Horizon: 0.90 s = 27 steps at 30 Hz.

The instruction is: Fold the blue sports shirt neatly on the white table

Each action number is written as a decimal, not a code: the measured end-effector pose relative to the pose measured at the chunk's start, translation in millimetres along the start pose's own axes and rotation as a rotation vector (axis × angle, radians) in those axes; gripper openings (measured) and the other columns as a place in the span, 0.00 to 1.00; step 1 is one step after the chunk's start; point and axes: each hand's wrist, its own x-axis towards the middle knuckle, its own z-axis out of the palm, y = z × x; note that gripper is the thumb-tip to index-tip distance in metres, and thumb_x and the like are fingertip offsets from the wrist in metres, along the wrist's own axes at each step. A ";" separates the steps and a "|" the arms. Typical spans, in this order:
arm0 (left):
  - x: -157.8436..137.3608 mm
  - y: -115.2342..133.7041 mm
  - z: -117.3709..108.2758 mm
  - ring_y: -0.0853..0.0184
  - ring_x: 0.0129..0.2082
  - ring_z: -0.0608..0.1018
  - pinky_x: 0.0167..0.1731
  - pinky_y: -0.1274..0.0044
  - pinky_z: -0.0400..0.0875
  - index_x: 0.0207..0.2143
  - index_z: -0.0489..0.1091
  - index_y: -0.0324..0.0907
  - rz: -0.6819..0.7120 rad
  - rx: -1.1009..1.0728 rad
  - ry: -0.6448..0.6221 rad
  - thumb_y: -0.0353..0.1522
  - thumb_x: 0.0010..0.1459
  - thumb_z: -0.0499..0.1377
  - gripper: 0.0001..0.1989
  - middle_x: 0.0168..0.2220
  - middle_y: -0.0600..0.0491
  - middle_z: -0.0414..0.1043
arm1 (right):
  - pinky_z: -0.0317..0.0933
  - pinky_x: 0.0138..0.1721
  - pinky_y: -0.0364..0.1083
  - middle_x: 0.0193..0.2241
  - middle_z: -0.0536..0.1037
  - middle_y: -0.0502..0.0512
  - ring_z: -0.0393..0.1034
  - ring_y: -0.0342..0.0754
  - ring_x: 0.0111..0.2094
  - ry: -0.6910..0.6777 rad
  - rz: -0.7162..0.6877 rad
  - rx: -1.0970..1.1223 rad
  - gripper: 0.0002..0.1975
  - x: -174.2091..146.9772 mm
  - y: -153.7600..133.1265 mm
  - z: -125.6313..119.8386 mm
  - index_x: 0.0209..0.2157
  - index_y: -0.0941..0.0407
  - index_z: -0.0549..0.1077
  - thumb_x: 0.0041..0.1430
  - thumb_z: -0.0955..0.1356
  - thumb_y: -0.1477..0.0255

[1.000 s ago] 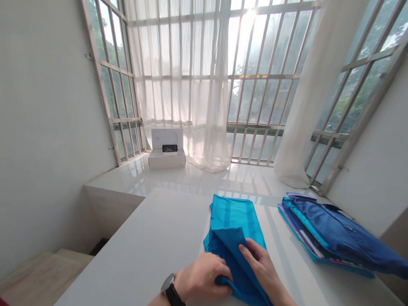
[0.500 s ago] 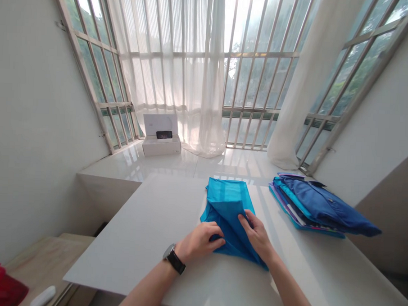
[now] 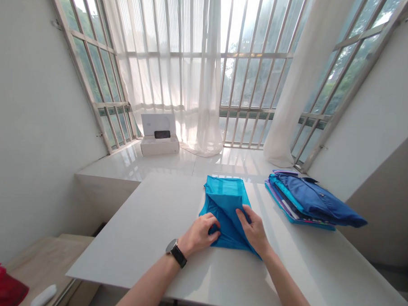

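Note:
A bright blue garment [image 3: 225, 186], partly folded, lies on the white table in front of me; its exact kind is hard to make out. One flap of it is turned back, and darker blue cloth shows below. My right hand [image 3: 253, 228] pinches the flap's right edge between thumb and fingers. On the garment's left side, my left hand [image 3: 202, 232] has its fingers curled and closed at the cloth, thumb toward the fingertips. A watch with a black strap [image 3: 178, 254] sits on my left wrist.
At the right of the white table [image 3: 147, 218] lies a stack of folded clothes [image 3: 310, 198], a dark blue one on top. Behind, on the sill, stands an open white box [image 3: 160, 146] with a black phone [image 3: 162, 134]. Lower left are a red object [image 3: 4, 285] and a wooden surface [image 3: 37, 258].
Both hands keep their places on the garment, with the turned-back flap lifted slightly upward. The whole view has shifted a little.

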 end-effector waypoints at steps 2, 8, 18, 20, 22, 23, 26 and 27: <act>-0.5 -3.5 -4.7 0.64 0.42 0.76 0.44 0.76 0.70 0.39 0.74 0.42 0.013 0.009 0.026 0.27 0.54 0.61 0.09 0.40 0.51 0.74 | 0.67 0.38 0.48 0.30 0.78 0.53 0.69 0.49 0.31 -0.096 -0.059 -0.048 0.16 -10.3 -10.7 9.6 0.36 0.54 0.75 0.63 0.65 0.56; -13.9 -30.4 -45.1 0.66 0.33 0.77 0.37 0.76 0.71 0.36 0.73 0.42 -0.204 0.162 0.082 0.28 0.58 0.55 0.07 0.35 0.53 0.77 | 0.64 0.58 0.57 0.59 0.73 0.58 0.67 0.56 0.59 -0.487 -0.237 -0.298 0.19 -44.2 -23.5 -8.0 0.55 0.47 0.73 0.65 0.64 0.59; -21.0 3.2 -8.3 0.51 0.66 0.63 0.63 0.58 0.59 0.62 0.64 0.45 0.009 0.437 -0.021 0.42 0.68 0.52 0.23 0.66 0.43 0.61 | 0.53 0.66 0.61 0.67 0.62 0.62 0.54 0.58 0.68 -0.480 -0.091 -0.601 0.27 -41.3 26.0 -30.9 0.62 0.53 0.67 0.67 0.60 0.57; -31.7 5.2 0.8 0.48 0.68 0.59 0.64 0.54 0.56 0.66 0.59 0.46 -0.006 0.496 -0.085 0.45 0.69 0.51 0.27 0.69 0.42 0.56 | 0.48 0.68 0.62 0.69 0.58 0.62 0.48 0.59 0.70 -0.576 -0.082 -0.689 0.28 -48.5 22.3 -26.8 0.64 0.53 0.64 0.68 0.59 0.57; -44.2 3.6 -0.2 0.49 0.68 0.59 0.64 0.55 0.56 0.67 0.58 0.47 0.002 0.516 -0.100 0.45 0.69 0.50 0.28 0.69 0.43 0.55 | 0.48 0.68 0.62 0.69 0.57 0.61 0.48 0.59 0.70 -0.607 -0.073 -0.724 0.29 -58.8 15.4 -27.3 0.65 0.52 0.63 0.68 0.58 0.55; -50.0 2.4 -4.3 0.50 0.69 0.58 0.64 0.56 0.56 0.67 0.58 0.49 0.022 0.515 -0.102 0.45 0.69 0.50 0.27 0.69 0.45 0.55 | 0.50 0.67 0.62 0.69 0.56 0.61 0.50 0.59 0.69 -0.609 -0.067 -0.729 0.30 -65.3 11.4 -27.8 0.65 0.51 0.62 0.68 0.58 0.53; -61.8 0.1 -26.0 0.52 0.68 0.61 0.64 0.55 0.57 0.63 0.63 0.53 0.071 0.496 -0.129 0.41 0.70 0.49 0.21 0.68 0.50 0.60 | 0.55 0.64 0.64 0.68 0.59 0.64 0.54 0.65 0.67 -0.579 -0.056 -0.746 0.35 -89.9 -1.2 -20.2 0.65 0.51 0.63 0.64 0.59 0.47; -63.2 0.0 -34.8 0.52 0.67 0.62 0.63 0.54 0.57 0.61 0.66 0.53 0.073 0.491 -0.142 0.39 0.71 0.49 0.19 0.66 0.51 0.63 | 0.57 0.62 0.66 0.67 0.61 0.66 0.57 0.68 0.66 -0.559 -0.057 -0.760 0.37 -99.3 -6.1 -12.7 0.65 0.52 0.64 0.62 0.60 0.45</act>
